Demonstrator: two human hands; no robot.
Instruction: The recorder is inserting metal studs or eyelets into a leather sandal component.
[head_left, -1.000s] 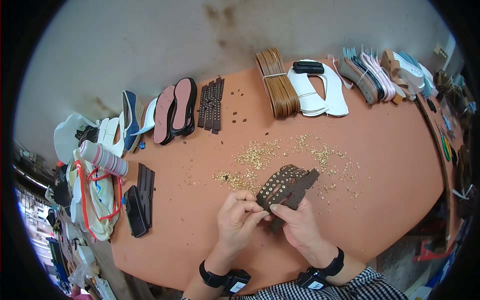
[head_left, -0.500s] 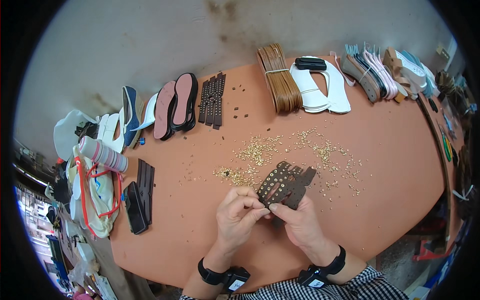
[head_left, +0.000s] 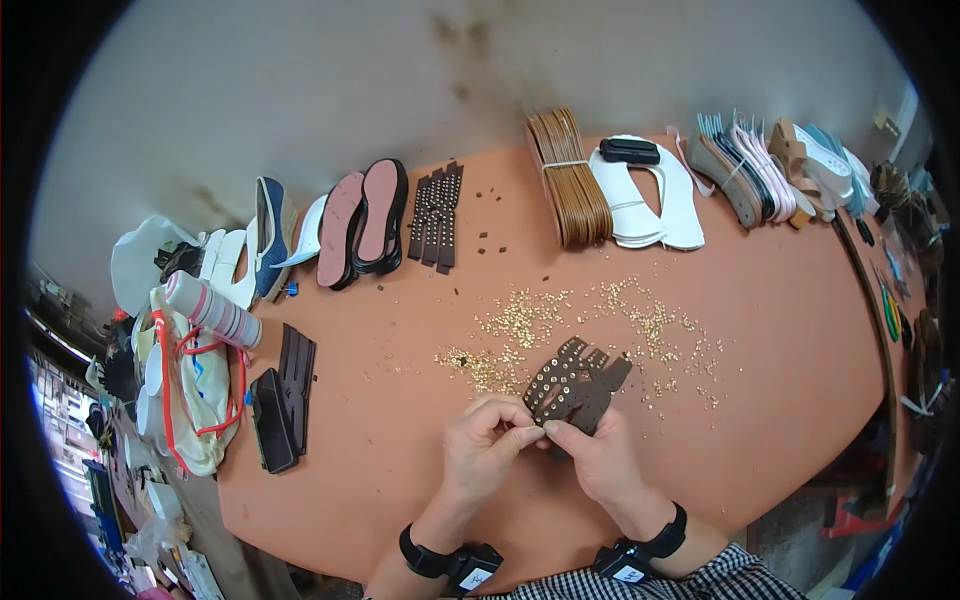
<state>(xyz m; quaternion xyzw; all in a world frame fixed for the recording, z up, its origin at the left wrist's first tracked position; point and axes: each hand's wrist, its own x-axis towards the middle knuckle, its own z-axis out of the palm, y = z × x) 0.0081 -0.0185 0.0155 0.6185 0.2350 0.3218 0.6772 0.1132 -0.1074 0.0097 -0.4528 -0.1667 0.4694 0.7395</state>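
Note:
A dark brown strappy shoe upper (head_left: 578, 385), dotted with gold studs, is held up over the table between my two hands. My right hand (head_left: 607, 465) grips its lower right part, thumb on the near face. At the lower left edge, the thumb and fingers of my left hand (head_left: 484, 450) pinch together against the piece. Whether a small stud sits between those fingertips I cannot make out. Just beyond the upper, many loose gold studs (head_left: 522, 318) lie scattered on the brown table (head_left: 390, 510). A similar studded brown upper (head_left: 435, 218) lies flat farther back.
Pink-topped black soles (head_left: 381, 218), a blue shoe (head_left: 270, 238) and a white bag with red edging (head_left: 190, 400) line the left. Dark straps (head_left: 296, 375) lie beside a black case (head_left: 270, 420). Bundled brown strips (head_left: 572, 190), white cutouts (head_left: 625, 210) and wedge soles (head_left: 735, 180) stand at the back.
The view has shifted slightly, so the table's things appear lower. Both hands stay on the studded upper, which has turned a little; the fingertips remain close together at its lower edge.

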